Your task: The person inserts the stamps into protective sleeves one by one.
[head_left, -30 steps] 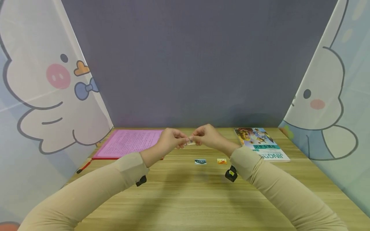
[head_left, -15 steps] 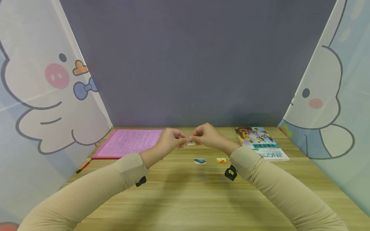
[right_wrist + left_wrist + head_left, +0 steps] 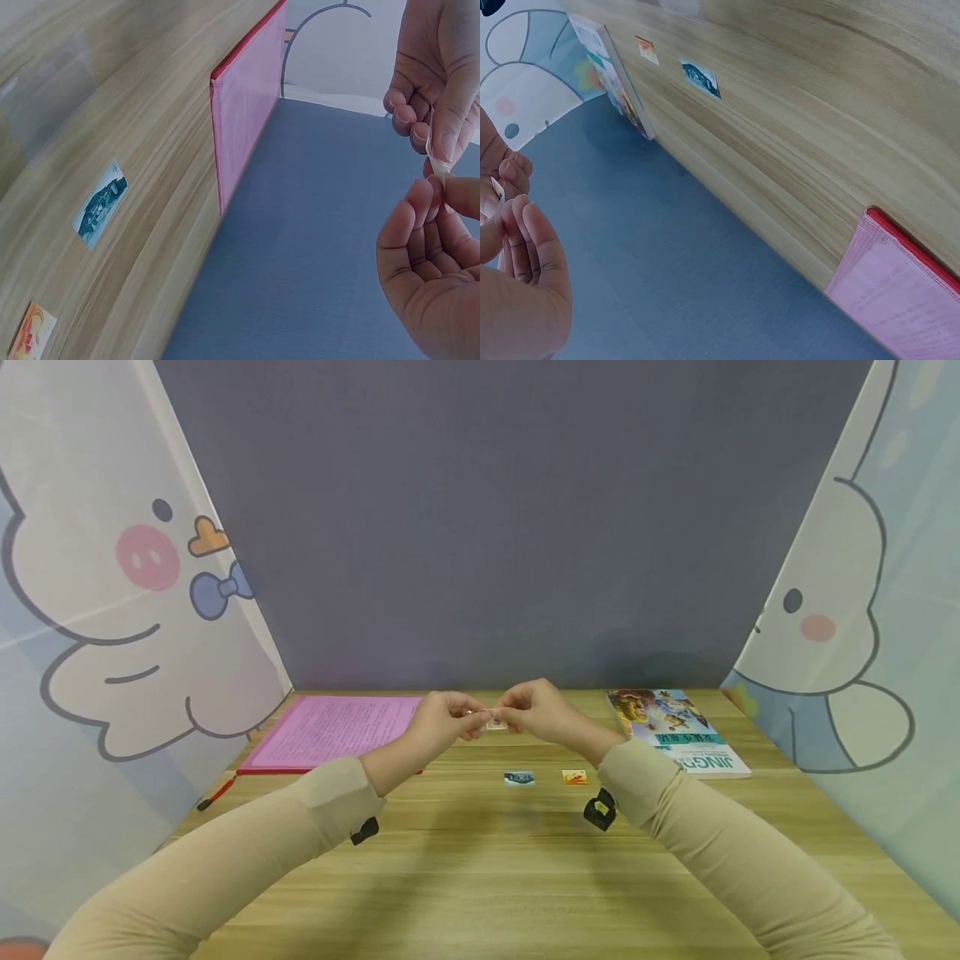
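A small stamp-like piece of paper with a pale border (image 3: pixel 495 723) is held up above the far part of the table, between the fingertips of both hands. My left hand (image 3: pixel 442 725) pinches its left side with thumb and fingers. The right hand (image 3: pixel 542 712) pinches the other side. Edge-on in the right wrist view, the piece is thin and whitish (image 3: pixel 436 161); its printed face is mostly hidden by fingers. Two similar stamps lie flat on the table nearer me: a blue one (image 3: pixel 519 778) and an orange-yellow one (image 3: pixel 575 777).
A pink printed sheet on a red-edged folder (image 3: pixel 341 727) lies at the back left. At the back right is a colourful book (image 3: pixel 678 732). A clear plastic piece (image 3: pixel 56 94) lies near the stamps. Behind the wooden table (image 3: pixel 495 877) stands a grey panel (image 3: pixel 480 527).
The fingertips of the two hands have drawn slightly apart, and more of the stamp-like piece shows between them. Everything on the table stays in place.
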A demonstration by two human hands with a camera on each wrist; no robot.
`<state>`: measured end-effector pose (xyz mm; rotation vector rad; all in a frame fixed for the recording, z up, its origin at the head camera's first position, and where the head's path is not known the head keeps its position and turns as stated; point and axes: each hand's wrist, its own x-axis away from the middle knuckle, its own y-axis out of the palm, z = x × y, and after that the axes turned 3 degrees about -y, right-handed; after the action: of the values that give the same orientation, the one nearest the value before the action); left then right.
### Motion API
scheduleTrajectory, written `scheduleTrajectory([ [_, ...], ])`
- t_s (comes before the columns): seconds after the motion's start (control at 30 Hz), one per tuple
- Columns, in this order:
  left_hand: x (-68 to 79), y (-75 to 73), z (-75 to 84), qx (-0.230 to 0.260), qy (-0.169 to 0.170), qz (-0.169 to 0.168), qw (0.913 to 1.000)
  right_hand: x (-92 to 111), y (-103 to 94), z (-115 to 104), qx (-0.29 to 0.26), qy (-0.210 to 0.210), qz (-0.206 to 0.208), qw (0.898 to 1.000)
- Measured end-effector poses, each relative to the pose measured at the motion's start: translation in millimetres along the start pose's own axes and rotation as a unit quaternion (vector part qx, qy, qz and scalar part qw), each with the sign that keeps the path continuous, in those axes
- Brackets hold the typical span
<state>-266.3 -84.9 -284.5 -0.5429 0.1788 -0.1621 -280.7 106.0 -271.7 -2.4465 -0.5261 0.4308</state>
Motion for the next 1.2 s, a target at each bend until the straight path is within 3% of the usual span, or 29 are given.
scheduleTrajectory([
  [0.47, 0.9, -1.1, -0.9, 0.038, -0.011, 0.011, 0.9992, 1.9, 4.7, -3.7, -0.03, 0.038, 0.014, 0.999],
  [1.2, -0.1, -1.1, 2.4, 0.009, -0.018, 0.001, 0.9998, -0.2, 3.4, -2.3, -0.014, 0.012, 0.002, 1.0],
])
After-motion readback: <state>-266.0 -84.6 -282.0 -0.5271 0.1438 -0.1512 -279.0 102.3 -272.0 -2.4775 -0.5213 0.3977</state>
